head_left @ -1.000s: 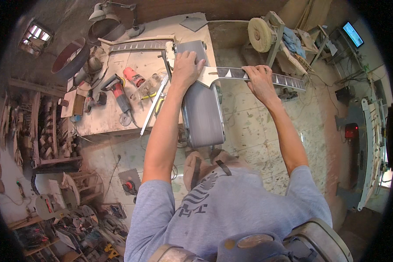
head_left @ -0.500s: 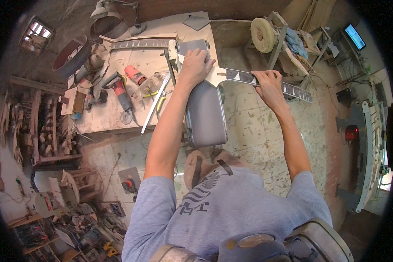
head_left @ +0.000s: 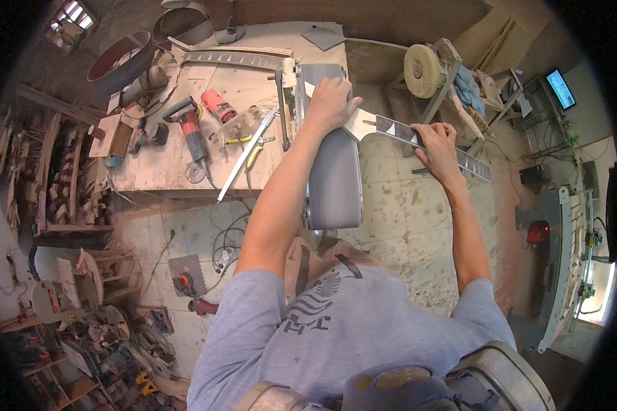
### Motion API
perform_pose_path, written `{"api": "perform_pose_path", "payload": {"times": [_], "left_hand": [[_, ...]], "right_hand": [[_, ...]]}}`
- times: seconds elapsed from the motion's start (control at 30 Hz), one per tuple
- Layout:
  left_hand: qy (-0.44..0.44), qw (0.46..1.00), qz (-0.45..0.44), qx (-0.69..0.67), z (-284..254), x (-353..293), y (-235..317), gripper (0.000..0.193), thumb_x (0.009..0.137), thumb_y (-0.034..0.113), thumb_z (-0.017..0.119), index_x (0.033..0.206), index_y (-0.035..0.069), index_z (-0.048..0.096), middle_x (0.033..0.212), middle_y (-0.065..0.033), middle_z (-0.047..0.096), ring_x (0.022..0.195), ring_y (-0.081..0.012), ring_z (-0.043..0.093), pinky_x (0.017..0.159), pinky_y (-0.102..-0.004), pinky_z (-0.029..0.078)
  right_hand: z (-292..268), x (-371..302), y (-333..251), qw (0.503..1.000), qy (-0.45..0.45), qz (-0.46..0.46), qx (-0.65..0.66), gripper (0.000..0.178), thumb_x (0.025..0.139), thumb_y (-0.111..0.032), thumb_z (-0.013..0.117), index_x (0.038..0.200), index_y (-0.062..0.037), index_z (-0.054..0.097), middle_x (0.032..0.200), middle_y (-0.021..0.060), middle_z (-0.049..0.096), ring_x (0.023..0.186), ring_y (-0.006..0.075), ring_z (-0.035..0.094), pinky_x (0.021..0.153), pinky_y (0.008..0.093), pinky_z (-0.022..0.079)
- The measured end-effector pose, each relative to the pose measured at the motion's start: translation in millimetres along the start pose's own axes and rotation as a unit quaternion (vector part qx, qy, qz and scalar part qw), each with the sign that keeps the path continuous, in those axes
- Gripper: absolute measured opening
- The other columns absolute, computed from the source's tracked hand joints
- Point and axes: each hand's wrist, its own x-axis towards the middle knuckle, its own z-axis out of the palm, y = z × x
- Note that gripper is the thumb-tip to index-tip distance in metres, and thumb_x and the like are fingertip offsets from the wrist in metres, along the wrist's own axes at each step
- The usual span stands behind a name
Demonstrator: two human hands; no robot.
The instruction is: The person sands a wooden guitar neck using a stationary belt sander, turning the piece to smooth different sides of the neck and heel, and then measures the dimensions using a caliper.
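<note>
A guitar neck (head_left: 391, 129) with a dark fretboard and pale triangular inlays lies across a belt sander (head_left: 335, 181). Its pale wooden headstock (head_left: 360, 126) rests over the wide grey belt. My left hand (head_left: 331, 104) is closed over the headstock, pressing it from above; the underside is hidden. Farther along, my right hand (head_left: 437, 145) wraps round the neck, with fingers over the fretboard. The neck's other end sticks out past my right hand, slanting toward me.
On the bench (head_left: 158, 177) left of the sander lie an angle grinder (head_left: 191, 137), a red power tool (head_left: 218, 106) and pliers (head_left: 251, 156). Another inlaid fretboard (head_left: 233, 59) lies behind. A round buffing wheel (head_left: 422, 71) stands at the far right. Cables (head_left: 230, 240) trail on the floor.
The neck has tilted more, its free end swinging toward me along with my right hand. My left hand stays on the headstock. The whole view has shifted slightly.
</note>
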Motion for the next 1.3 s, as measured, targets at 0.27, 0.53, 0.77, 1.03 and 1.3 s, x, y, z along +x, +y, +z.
{"api": "perform_pose_path", "payload": {"times": [0.27, 0.53, 0.77, 1.03, 1.3], "left_hand": [[-0.006, 1.0, 0.004, 0.003, -2.8, 0.0, -5.0, 0.035, 0.092, 0.037, 0.075, 0.095, 0.004, 0.064, 0.096, -0.0165, 0.065, 0.099, -0.0378, 0.059, 0.09, -0.0475, 0.047], [0.024, 1.0, 0.003, 0.01, 5.0, -1.6, -2.6, 0.035, 0.092, 0.037, 0.075, 0.096, 0.003, 0.065, 0.097, -0.0161, 0.065, 0.099, -0.0382, 0.06, 0.09, -0.0481, 0.048], [0.065, 0.997, 0.008, 0.035, 2.7, -4.4, -3.6, 0.033, 0.09, 0.033, 0.077, 0.096, 0.003, 0.065, 0.095, -0.0163, 0.066, 0.097, -0.039, 0.061, 0.088, -0.0485, 0.049], [0.072, 0.995, 0.002, 0.062, -8.8, -9.1, -6.5, 0.031, 0.091, 0.032, 0.076, 0.095, 0.003, 0.064, 0.095, -0.0171, 0.064, 0.096, -0.0398, 0.06, 0.087, -0.049, 0.049], [0.045, 0.996, 0.018, 0.072, -16.9, -6.7, -13.6, 0.03, 0.09, 0.031, 0.076, 0.095, 0.004, 0.064, 0.094, -0.0171, 0.064, 0.095, -0.0393, 0.059, 0.087, -0.0486, 0.049]], "right_hand": [[0.2, 6.2, -1.8, 1.0, -0.002, -0.014, -0.001, 0.061, 0.071, -0.006, 0.082, 0.129, -0.0091, 0.062, 0.118, 0.0068, 0.07, 0.116, 0.0265, 0.06, 0.114, 0.0493, 0.032], [2.3, 6.7, 4.7, 1.0, 0.001, -0.024, -0.01, 0.061, 0.074, -0.006, 0.082, 0.131, -0.0097, 0.061, 0.12, 0.0063, 0.07, 0.118, 0.0264, 0.059, 0.114, 0.0494, 0.032], [8.6, 18.2, 7.8, 0.999, 0.008, -0.041, -0.024, 0.06, 0.076, -0.008, 0.082, 0.132, -0.0104, 0.06, 0.122, 0.005, 0.069, 0.118, 0.0257, 0.059, 0.113, 0.0497, 0.032], [17.2, 31.0, 7.0, 0.999, 0.016, -0.05, -0.008, 0.057, 0.077, -0.005, 0.079, 0.131, -0.0101, 0.06, 0.122, 0.0049, 0.069, 0.117, 0.0252, 0.06, 0.114, 0.0494, 0.033], [27.2, 24.9, -0.8, 0.998, 0.044, -0.038, -0.003, 0.056, 0.078, -0.005, 0.078, 0.13, -0.0101, 0.06, 0.121, 0.0051, 0.068, 0.116, 0.0257, 0.06, 0.111, 0.0482, 0.034]]}}
